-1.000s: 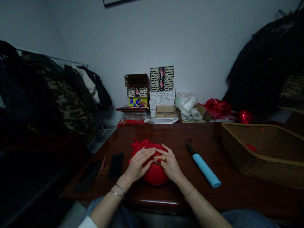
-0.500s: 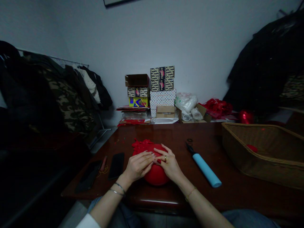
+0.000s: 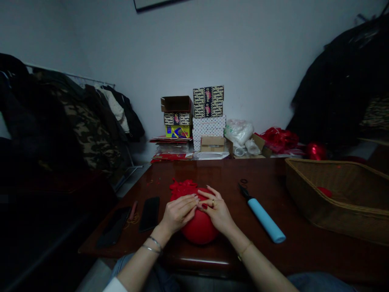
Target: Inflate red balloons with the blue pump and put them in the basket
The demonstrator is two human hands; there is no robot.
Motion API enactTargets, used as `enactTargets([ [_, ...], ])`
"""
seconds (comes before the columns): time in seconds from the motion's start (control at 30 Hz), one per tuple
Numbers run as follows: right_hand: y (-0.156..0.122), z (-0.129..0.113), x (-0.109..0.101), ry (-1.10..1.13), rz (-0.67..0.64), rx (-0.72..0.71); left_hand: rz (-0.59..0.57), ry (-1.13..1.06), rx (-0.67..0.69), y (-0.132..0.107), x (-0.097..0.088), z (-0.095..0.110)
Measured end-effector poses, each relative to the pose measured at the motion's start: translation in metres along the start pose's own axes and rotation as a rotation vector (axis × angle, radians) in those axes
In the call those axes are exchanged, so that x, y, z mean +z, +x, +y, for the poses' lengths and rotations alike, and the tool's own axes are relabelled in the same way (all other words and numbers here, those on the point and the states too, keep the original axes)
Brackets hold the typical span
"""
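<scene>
A round red balloon (image 3: 199, 227) rests on the dark wooden table (image 3: 231, 170) near its front edge. Both hands lie on its top. My left hand (image 3: 178, 211) curls over the balloon's left side, fingers bent and meeting those of the other hand. My right hand (image 3: 216, 211), with a ring and red nails, presses on the right side, its fingertips pinched at the balloon's top. Behind the balloon lies a heap of flat red balloons (image 3: 182, 187).
A light blue hand pump (image 3: 263, 219) lies to the right, a small black ring (image 3: 243, 181) beyond it. A wicker basket (image 3: 334, 202) holds a red item. Two dark phones (image 3: 149, 213) and a pink pen (image 3: 132, 211) lie left. Boxes (image 3: 208, 117) and bags line the wall.
My left fingers have curled in from lying stretched over the balloon's top. The balloon and both hands have stayed in place; the view has shifted slightly.
</scene>
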State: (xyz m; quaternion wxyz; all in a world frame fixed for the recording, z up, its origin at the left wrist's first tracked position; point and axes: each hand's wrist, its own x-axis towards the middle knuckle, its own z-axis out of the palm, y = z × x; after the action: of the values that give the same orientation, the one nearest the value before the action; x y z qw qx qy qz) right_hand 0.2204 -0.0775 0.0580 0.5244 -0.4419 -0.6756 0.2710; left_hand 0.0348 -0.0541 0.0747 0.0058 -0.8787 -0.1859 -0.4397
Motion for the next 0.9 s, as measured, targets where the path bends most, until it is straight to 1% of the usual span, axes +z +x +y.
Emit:
enactTargets([
  [0.07,0.001,0.002,0.001,0.022,0.011,0.005,0.073,-0.15,-0.211,0.004,0.003,0.002],
  [0.13,0.002,0.003,0.001,0.042,0.023,0.01,0.152,-0.378,-0.451,0.009,0.005,0.004],
  [0.17,0.003,0.003,0.001,0.051,0.03,0.012,0.186,-0.505,-0.547,0.011,0.006,0.004],
  [0.23,0.003,0.002,0.001,0.064,0.042,0.016,0.249,-0.737,-0.667,0.015,0.007,0.002],
  [0.27,0.002,0.002,0.001,0.069,0.047,0.017,0.287,-0.821,-0.7,0.016,0.008,0.001],
  [0.33,0.002,0.0,0.002,0.076,0.052,0.018,0.366,-0.922,-0.746,0.019,0.008,-0.002],
  [0.43,0.001,-0.002,0.004,0.083,0.048,0.014,0.45,-0.954,-0.793,0.022,0.008,-0.004],
  [0.6,0.001,-0.002,0.006,0.094,0.054,0.012,0.483,-0.982,-0.843,0.027,0.008,-0.005],
  [0.77,0.0,-0.001,0.005,0.089,0.064,0.013,0.627,-1.072,-0.93,0.029,0.009,-0.01],
  [0.83,-0.001,0.0,0.005,0.084,0.063,0.015,0.626,-1.111,-0.929,0.028,0.009,-0.011],
  [0.9,-0.001,0.0,0.005,0.08,0.063,0.016,0.571,-1.118,-0.928,0.027,0.008,-0.011],
])
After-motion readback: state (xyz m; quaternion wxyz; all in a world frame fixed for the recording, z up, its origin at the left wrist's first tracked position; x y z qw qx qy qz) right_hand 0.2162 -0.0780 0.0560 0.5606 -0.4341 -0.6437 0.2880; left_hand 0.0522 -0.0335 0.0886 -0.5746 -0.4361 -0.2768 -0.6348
